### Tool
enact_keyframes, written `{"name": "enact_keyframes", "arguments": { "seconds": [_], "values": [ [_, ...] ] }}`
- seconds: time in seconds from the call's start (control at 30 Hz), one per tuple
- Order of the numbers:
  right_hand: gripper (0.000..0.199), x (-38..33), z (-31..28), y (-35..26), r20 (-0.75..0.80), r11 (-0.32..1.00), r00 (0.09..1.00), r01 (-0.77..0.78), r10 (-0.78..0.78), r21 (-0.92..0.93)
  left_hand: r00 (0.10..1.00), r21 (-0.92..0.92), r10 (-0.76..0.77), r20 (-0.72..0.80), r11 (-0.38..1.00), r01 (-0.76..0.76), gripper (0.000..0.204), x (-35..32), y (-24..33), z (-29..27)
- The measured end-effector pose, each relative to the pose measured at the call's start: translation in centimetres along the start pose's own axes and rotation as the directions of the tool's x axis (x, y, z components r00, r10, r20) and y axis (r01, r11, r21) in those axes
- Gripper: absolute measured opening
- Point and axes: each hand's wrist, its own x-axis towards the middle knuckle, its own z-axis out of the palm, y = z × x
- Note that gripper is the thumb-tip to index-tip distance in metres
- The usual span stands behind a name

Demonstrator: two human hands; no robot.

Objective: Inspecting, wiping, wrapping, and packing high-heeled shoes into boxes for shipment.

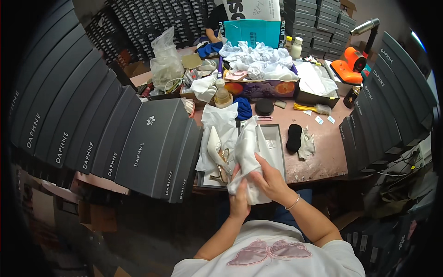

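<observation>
Both hands grip a long bundle of white tissue paper (248, 146) in front of me, over the right side of a grey shoe box (275, 134). My left hand (239, 199) is closed round its near left side, and my right hand (270, 179) presses on its right side. What the paper wraps is hidden. Beside the bundle, a cream high-heeled shoe (214, 145) with a gold-coloured heel and strap lies in the box's left part. Under and beyond that shoe spreads another sheet of tissue paper (207, 123).
Dark grey shoe boxes (152, 143) stand in a row at the left, others (386, 106) at the right. A black brush or pad (294, 137) lies on the table (330, 154). Further back are a carton (263, 88) of crumpled paper, a glue bottle (223, 95) and an orange tool (349, 69).
</observation>
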Motion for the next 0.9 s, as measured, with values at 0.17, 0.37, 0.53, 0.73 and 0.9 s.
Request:
{"name": "enact_keyframes", "arguments": {
  "seconds": [0.17, 0.37, 0.53, 0.73, 0.9],
  "values": [
    [0.047, 1.9, -3.4, -3.2, 0.007, 0.721, 0.844, 0.462, -0.536, -0.516, 0.992, 0.196, 0.124, -0.026, 0.974, -0.116, 0.035, -0.2, 0.8, -4.1],
    [0.014, -1.2, 2.6, -3.1, 0.038, 0.718, 0.798, 0.560, -0.601, -0.413, 0.980, 0.002, 0.039, -0.194, 0.999, -0.039, 0.038, 0.0, 0.7, -4.4],
    [0.017, -6.2, 3.0, -6.0, 0.003, 0.912, 0.913, 0.408, -0.408, -0.036, 0.996, 0.186, 0.078, -0.050, 0.980, -0.067, 0.042, -2.3, 0.7, -7.5],
    [0.028, -8.5, -0.6, -3.8, 0.207, 0.963, 0.958, 0.152, -0.199, 0.224, 0.983, -0.134, -0.019, -0.182, 0.991, -0.005, 0.046, -0.2, 3.0, -6.8],
    [0.028, 0.4, -9.1, -6.8, 0.136, 0.932, 0.927, 0.358, -0.348, -0.055, 0.974, -0.024, -0.211, -0.079, 0.978, 0.209, 0.039, -0.3, 6.0, -9.6]
  ]
}}
